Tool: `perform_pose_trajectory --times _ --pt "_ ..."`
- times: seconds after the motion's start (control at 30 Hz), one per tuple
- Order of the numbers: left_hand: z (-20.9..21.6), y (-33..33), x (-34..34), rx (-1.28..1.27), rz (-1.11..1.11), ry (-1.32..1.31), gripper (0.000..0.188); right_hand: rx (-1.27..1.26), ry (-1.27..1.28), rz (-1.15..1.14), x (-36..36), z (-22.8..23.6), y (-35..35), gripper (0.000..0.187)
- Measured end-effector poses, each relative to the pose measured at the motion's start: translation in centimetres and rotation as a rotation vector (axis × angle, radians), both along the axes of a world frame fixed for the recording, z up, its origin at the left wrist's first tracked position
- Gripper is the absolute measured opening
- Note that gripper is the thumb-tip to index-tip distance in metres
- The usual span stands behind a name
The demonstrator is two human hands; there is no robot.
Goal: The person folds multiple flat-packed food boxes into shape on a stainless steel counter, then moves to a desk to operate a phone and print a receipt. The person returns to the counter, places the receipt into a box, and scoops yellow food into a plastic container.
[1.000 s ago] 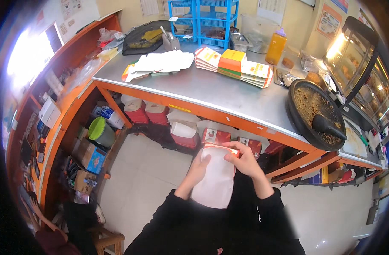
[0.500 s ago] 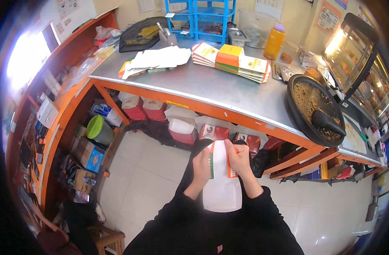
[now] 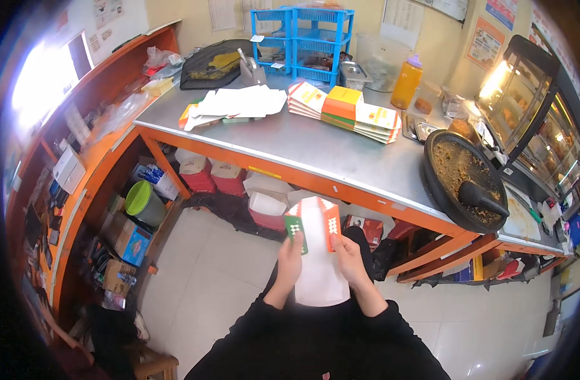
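Observation:
Over my lap I hold a flat paper food carton [image 3: 320, 269], white inside, with a green flap on its left and an orange flap on its right. My left hand [image 3: 289, 263] is closed on the green side, thumb on top. My right hand [image 3: 349, 258] pinches the orange side in the same way. Both flaps stand out at an angle from the white middle. On the table ahead lie a pile of white carton sheets [image 3: 239, 102] and a stack of printed cartons [image 3: 375, 116] in white, orange and green.
A steel-topped table [image 3: 258, 140] spans the front. On it stand blue basket shelves [image 3: 302, 44], a yellow sauce bottle [image 3: 407, 82] and a big stone mortar [image 3: 451, 158] with a pestle [image 3: 483, 197]. A glass food warmer [image 3: 524, 107] is at right. Another person's arm [image 3: 58, 326] shows lower left.
Both hands have slid down along the carton's sides. Its side flaps have spread outward, and its far end now shows beyond my fingers. My view has shifted slightly.

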State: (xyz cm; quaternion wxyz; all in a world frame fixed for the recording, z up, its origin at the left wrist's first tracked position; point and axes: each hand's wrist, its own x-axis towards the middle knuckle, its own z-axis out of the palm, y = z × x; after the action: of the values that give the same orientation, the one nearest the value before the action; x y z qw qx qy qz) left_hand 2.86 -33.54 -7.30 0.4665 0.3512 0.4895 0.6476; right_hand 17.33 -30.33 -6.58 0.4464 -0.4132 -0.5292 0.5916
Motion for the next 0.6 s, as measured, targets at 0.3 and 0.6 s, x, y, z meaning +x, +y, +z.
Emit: perform_pose_trajectory --times 0.3,0.6 --pt "-0.9 -0.7 -1.0 -0.099 -0.091 -0.466 0.037 -0.098 0.217 0.115 -0.6 3.0 0.0 0.031" --pt "9.3 8.8 -3.2 0.395 0.088 -0.376 0.04 -0.004 0.186 0.516 -0.9 10.5 5.4 0.062"
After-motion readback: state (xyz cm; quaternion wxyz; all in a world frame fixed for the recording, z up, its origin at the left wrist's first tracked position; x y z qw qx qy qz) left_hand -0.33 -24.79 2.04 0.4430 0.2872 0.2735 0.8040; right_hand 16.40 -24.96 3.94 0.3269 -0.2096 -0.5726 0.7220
